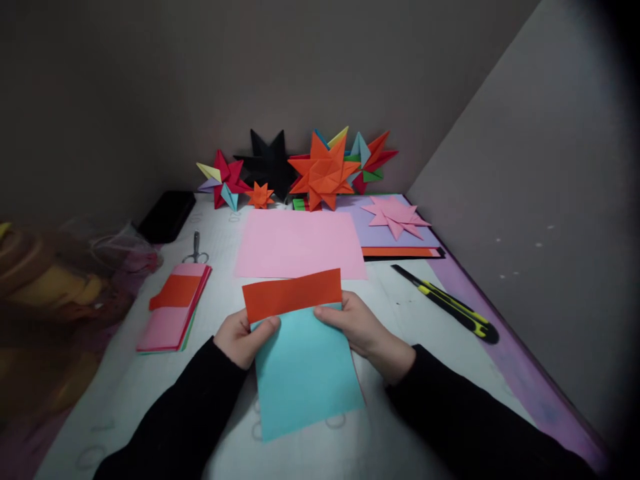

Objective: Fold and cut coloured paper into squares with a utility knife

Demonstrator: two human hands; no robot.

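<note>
Between my two hands, just above the table, is a light blue paper sheet [307, 380] laid over an orange paper sheet [295, 293]. The orange shows as a band past the blue one's far edge. My left hand [245, 340] grips the left side, thumb on top near that edge. On the right side my right hand [360, 327] pinches both papers the same way, its fingers hidden underneath. Beyond them a pink paper sheet [300, 243] lies flat on the table.
A box cutter [445, 303] lies right, beside stacked paper [400, 252] topped by a pink folded star [395, 215]. Left are a stack of cut paper [173, 310], small scissors [195, 252] and a black phone-like object [167, 217]. Folded stars, including a large orange star [324, 170], lean on the back wall.
</note>
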